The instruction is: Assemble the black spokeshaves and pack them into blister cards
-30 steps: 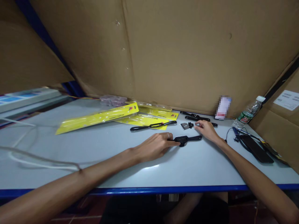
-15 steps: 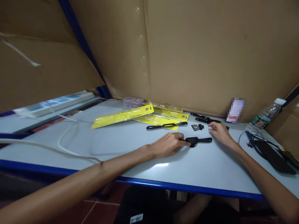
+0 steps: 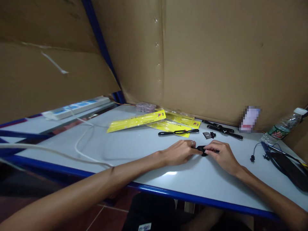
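Observation:
My left hand (image 3: 181, 152) is closed on one handle of a black spokeshave (image 3: 201, 149), held low over the table. My right hand (image 3: 220, 155) is at the tool's middle, thumb and fingertips pinched against it; anything small between them is hidden. Its fingers also cover most of the far handle. Just behind the hands lie a flat metal blade (image 3: 207, 135) and a small black cap piece (image 3: 213, 135). A second spokeshave body (image 3: 178, 132), with an open middle, rests partly on yellow packaging.
Yellow blister cards (image 3: 137, 121) lie behind my left hand. More black spokeshaves (image 3: 223, 129) are at the back right. A plastic bottle (image 3: 280, 128), earphones (image 3: 252, 158) and a dark strap-like item (image 3: 288, 168) sit at right. A white cable (image 3: 79, 157) and power strip (image 3: 81, 107) are left.
My right hand has moved left and toward me, from beside the small parts to the spokeshave in my left hand. The view has shifted slightly left.

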Tool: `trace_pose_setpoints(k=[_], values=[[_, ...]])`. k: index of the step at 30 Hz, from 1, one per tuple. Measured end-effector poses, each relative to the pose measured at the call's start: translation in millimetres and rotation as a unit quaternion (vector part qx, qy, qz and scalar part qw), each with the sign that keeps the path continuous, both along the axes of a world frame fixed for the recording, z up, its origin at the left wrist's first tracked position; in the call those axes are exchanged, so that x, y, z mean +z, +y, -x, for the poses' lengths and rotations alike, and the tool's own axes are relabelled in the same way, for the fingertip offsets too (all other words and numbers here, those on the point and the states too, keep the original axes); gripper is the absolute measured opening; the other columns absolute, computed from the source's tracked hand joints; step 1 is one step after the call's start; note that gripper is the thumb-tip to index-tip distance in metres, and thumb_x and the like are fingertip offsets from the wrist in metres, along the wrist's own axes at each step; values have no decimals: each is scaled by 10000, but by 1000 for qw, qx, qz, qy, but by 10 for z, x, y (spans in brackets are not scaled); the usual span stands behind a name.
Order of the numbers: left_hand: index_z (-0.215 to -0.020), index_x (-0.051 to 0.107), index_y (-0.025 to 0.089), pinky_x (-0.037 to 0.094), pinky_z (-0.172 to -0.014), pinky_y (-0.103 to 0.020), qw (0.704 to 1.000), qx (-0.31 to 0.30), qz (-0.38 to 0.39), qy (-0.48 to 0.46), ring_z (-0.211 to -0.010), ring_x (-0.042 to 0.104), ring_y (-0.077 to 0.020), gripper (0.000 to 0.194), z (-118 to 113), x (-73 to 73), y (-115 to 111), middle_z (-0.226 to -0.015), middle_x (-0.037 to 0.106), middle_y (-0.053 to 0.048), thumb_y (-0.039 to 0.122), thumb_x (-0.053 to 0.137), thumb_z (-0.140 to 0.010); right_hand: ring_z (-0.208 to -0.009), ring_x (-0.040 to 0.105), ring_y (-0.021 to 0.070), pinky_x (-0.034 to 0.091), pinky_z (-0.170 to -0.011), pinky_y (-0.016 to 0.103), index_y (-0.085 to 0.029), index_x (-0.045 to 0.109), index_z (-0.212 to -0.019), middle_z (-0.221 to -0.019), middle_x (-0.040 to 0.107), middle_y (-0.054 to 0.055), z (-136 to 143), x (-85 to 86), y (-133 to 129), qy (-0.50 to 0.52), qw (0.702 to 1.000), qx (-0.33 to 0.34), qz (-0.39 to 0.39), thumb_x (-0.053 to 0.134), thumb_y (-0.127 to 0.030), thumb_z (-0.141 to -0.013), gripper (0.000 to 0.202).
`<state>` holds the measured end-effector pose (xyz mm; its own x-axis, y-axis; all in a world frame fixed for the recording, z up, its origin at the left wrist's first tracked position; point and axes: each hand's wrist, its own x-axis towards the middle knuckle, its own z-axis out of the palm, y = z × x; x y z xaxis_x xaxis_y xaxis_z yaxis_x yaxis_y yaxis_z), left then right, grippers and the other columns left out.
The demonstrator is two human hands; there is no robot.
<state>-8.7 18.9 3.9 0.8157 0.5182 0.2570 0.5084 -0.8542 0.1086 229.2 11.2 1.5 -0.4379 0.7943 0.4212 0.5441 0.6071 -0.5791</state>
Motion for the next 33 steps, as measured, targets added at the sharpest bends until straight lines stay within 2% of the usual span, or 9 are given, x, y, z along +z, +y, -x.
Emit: trace_pose_setpoints(k=[8,12,14,19,27,29,33], values=[[-1317,675,284,467,-679,-282,1000,-1,-13,2,-778,618,-174,585,-1,-21,13,-937,649,-66,10,524,-823,-759,669,176,540,-692,304,-210,758,-949,-868,704,46,15,-63,-55,-68,992,28,-105,552,-142,-963,218],[-1332,665,276,469,-672,-285,1000,2,-18,12,-785,624,-182,577,-10,-29,15,-949,653,-74,15,541,-832,-722,639,199,518,-629,319,-163,733,-932,-822,657,76,36,-122,-111,-165,960,29,-225,439,-136,-1009,305],[-1329,667,271,469,-674,-282,1000,2,-18,16,-797,628,-183,561,-17,-36,20,-967,654,-81,22,551,-839,-725,648,219,521,-624,335,-155,715,-911,-805,659,87,47,-145,-124,-184,948,32,-257,414,-123,-1005,317],[-1318,673,253,459,-659,-278,1000,-4,-16,16,-811,632,-182,515,-16,-35,33,-998,654,-81,44,572,-858,-730,689,221,530,-658,349,-209,662,-966,-871,720,69,67,-147,-112,-134,972,24,-194,444,-180,-1007,224],[-1335,659,270,432,-614,-281,1000,1,-9,30,-806,628,-174,536,-20,10,17,-997,652,-68,44,585,-854,-602,641,193,487,-569,318,-262,584,-833,-723,693,-5,55,-99,-75,-69,995,-3,-70,504,-254,-956,147],[-1339,656,270,421,-600,-277,999,1,-9,34,-816,628,-175,540,-26,13,19,-996,654,-68,44,592,-853,-598,638,193,488,-569,317,-264,588,-840,-720,691,-7,43,-103,-66,-68,996,2,-64,505,-254,-955,143],[-1327,667,263,424,-617,-278,999,6,-6,38,-819,631,-175,529,-28,10,25,-1002,662,-76,44,598,-850,-723,682,205,525,-653,334,-258,645,-937,-857,723,31,-8,-102,-48,-88,991,48,-92,469,-232,-991,186]])
